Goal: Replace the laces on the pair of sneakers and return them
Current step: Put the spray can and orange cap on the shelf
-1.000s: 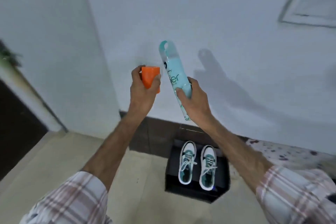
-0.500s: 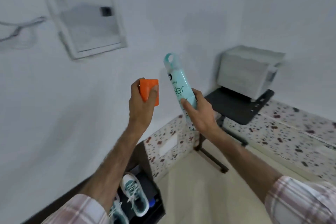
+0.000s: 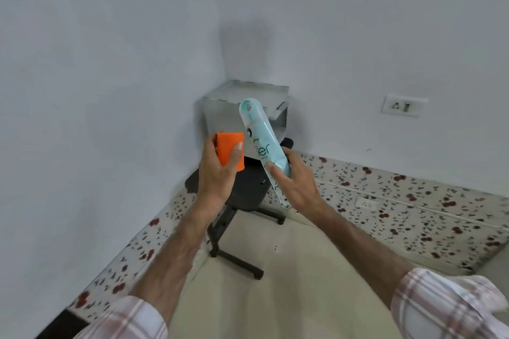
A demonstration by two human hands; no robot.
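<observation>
Gripping an orange cap (image 3: pixel 230 152), the left hand (image 3: pixel 217 170) was raised in front of the white walls, its thumb and fingers curled round the cap's sides. Just right of the cap, a pale teal aerosol spray can (image 3: pixel 263 146) was held tilted, its nozzle end up and leaning left, by the right hand (image 3: pixel 298 184), whose thumb and fingers were wrapped round its lower half. Cap and can were apart. Behind the can, a grey box-shaped machine (image 3: pixel 220 107) was set on a small black wheeled stand (image 3: pixel 242 201) in the room's corner. Farther right of the can, a wall socket (image 3: pixel 403 105) was fixed above a speckled ledge (image 3: pixel 413 215). The sneakers were not seen anywhere in view.
</observation>
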